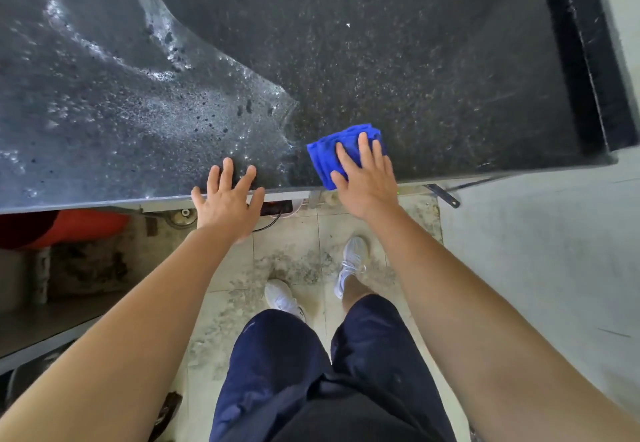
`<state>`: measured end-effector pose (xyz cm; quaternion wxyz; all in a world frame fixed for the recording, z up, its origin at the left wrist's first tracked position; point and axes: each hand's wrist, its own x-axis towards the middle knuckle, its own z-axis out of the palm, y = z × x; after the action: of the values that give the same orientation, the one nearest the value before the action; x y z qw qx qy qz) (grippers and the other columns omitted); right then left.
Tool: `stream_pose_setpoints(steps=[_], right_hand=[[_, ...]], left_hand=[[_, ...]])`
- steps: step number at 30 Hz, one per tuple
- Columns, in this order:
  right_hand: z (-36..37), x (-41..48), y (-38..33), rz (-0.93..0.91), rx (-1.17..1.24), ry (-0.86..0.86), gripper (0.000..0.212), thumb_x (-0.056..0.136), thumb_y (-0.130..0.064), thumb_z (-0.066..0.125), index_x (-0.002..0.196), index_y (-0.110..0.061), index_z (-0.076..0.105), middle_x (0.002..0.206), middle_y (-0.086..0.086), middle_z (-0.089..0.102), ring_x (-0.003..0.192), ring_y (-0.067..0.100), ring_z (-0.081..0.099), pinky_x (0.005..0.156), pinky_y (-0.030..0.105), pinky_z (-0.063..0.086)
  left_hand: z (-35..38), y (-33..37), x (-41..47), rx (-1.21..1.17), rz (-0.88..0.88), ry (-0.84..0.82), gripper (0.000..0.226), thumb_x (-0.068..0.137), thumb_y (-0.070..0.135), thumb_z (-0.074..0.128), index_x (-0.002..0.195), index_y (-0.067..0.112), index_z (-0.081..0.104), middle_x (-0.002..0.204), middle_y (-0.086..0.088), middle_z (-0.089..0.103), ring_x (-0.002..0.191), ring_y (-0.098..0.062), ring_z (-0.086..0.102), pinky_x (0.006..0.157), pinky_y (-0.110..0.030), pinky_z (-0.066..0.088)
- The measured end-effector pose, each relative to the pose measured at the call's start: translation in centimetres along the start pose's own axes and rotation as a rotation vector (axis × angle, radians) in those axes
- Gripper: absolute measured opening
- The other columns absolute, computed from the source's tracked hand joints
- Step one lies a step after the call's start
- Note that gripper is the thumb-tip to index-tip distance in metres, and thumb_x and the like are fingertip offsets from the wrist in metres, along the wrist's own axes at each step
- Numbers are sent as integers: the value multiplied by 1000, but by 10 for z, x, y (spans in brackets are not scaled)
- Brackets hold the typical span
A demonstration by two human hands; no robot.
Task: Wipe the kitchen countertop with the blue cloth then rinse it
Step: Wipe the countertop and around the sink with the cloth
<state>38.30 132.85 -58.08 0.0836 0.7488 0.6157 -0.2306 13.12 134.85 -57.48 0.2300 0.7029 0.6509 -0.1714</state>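
A folded blue cloth [332,150] lies on the dark speckled countertop [433,77] near its front edge. My right hand [367,178] presses flat on the cloth with straight, spread fingers. To its left, my left hand [227,199] rests open on the counter's front edge, fingers spread on the wet surface. The left half of the countertop is covered with a wet, soapy film [121,102]; the right half looks darker and duller.
A raised dark ledge [585,60] borders the counter's right end, with a pale wall [540,251] below it. Under the counter sit a red object [72,226] and a cable [273,219]. My legs and white shoes stand on a stained tiled floor [287,251].
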Motion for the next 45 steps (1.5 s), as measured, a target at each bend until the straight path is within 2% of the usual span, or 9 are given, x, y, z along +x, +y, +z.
stream_pose_setpoints(steps=[7, 11, 13, 18, 23, 31, 36, 40, 45], right_hand=[[-32, 8, 160, 299, 25, -3, 60, 103, -52, 25, 158, -36, 10, 167, 8, -8, 153, 33, -4, 123, 49, 11], [-28, 6, 160, 392, 47, 13, 59, 105, -48, 22, 159, -32, 6, 166, 14, -9, 152, 39, -5, 122, 52, 6], [-16, 1, 132, 298, 47, 40, 58, 105, -45, 23, 159, -30, 9, 166, 15, -9, 151, 41, -5, 122, 55, 2], [16, -4, 43, -290, -30, 46, 53, 102, -40, 35, 154, -27, 32, 165, 19, 7, 149, 48, 8, 120, 62, 9], [11, 24, -24, -617, -133, -43, 58, 103, -37, 41, 157, -33, 20, 167, 12, -8, 151, 41, -10, 122, 57, -5], [-10, 38, 48, -660, -147, -47, 56, 100, -46, 17, 156, -39, 23, 167, 4, -5, 154, 30, -6, 124, 51, 4], [-13, 38, 50, -578, -144, -83, 57, 100, -49, 23, 156, -41, 20, 166, 1, -14, 152, 28, -18, 122, 47, -9], [-4, 34, 6, -508, -107, -50, 65, 97, -67, 27, 155, -38, 26, 167, 6, -11, 152, 30, -18, 122, 51, -7], [19, 68, -133, -798, -127, 3, 61, 98, -62, 33, 151, -34, 39, 166, 14, 10, 152, 42, 4, 122, 58, 4]], left_hand=[[5, 3, 1, -91, -39, 29, 55, 102, 54, 29, 155, 39, 20, 166, 1, -4, 152, -21, -9, 121, -56, 2], [10, 7, 1, -98, -70, 77, 55, 101, 52, 30, 153, 37, 23, 166, 0, -1, 152, -21, -8, 121, -57, 2], [11, 10, 0, -96, -84, 84, 55, 101, 52, 31, 153, 36, 24, 166, -1, 0, 152, -22, -7, 121, -57, 3], [2, 19, 0, -141, -135, 60, 53, 102, 50, 32, 152, 34, 28, 167, -1, 2, 153, -21, -6, 121, -55, 5], [-8, 26, 0, -152, -193, 41, 54, 103, 52, 28, 153, 34, 30, 167, 1, 5, 153, -20, -2, 122, -50, 6], [-13, 8, -2, -109, -188, 138, 56, 104, 51, 24, 156, 32, 20, 167, -5, -3, 153, -24, -5, 121, -48, 6], [-13, -20, 17, -164, -255, 190, 50, 104, 48, 25, 151, 33, 36, 163, -2, 22, 149, -26, 15, 120, -49, 14], [-19, -34, 19, -222, -180, 229, 45, 104, 47, 31, 141, 32, 51, 158, -2, 35, 140, -28, 28, 116, -48, 17], [-29, -87, 11, -232, -194, 243, 54, 104, 51, 26, 153, 31, 31, 166, -4, 8, 151, -26, 9, 120, -53, 8]])
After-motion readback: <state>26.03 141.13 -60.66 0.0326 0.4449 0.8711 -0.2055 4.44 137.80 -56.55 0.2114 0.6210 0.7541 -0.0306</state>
